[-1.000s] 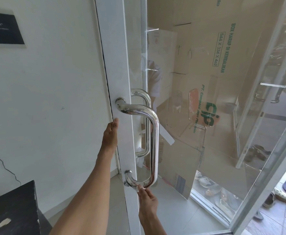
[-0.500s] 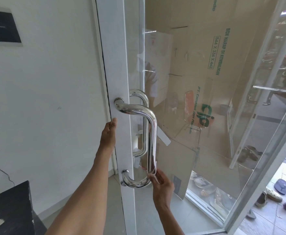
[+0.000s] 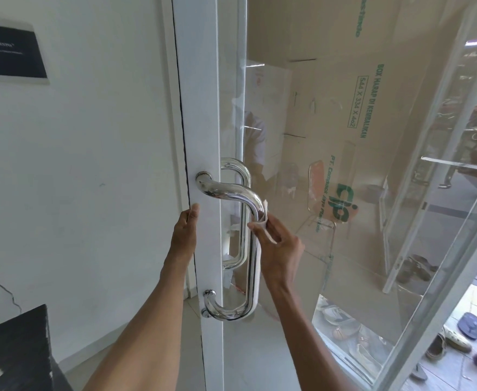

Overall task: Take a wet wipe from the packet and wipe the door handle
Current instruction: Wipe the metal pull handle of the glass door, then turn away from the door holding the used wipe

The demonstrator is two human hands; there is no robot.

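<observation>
Since half a second ago the right hand (image 3: 278,246) has climbed the door handle (image 3: 252,249) from its lower bend to just below its upper bend, carrying the wet wipe (image 3: 263,214) with it. A second ago that hand was under the bottom curve of the handle, fingertips touching the metal from below.

The right forearm rises from the lower middle of the view and slants up toward the handle, the wrist bent so the palm faces the vertical bar. The thumb (image 3: 258,231) and fingers are pinched together on the white wipe, which is pressed against the right side of the bar, a crumpled corner sticking up above the fingertips. The wipe touches the bar where it starts to curve toward the top mount.

The left hand (image 3: 185,230) is left of the handle, level with its upper part, gripping the edge of the white door frame (image 3: 200,108); its thumb lies on the front face and the other fingers wrap behind the edge, out of sight. It sits where it sat in both earlier frames, arm extended straight from the lower left.

Right of the handle, the glass pane (image 3: 372,193) shows a cardboard box (image 3: 344,122) with green print behind it.
</observation>
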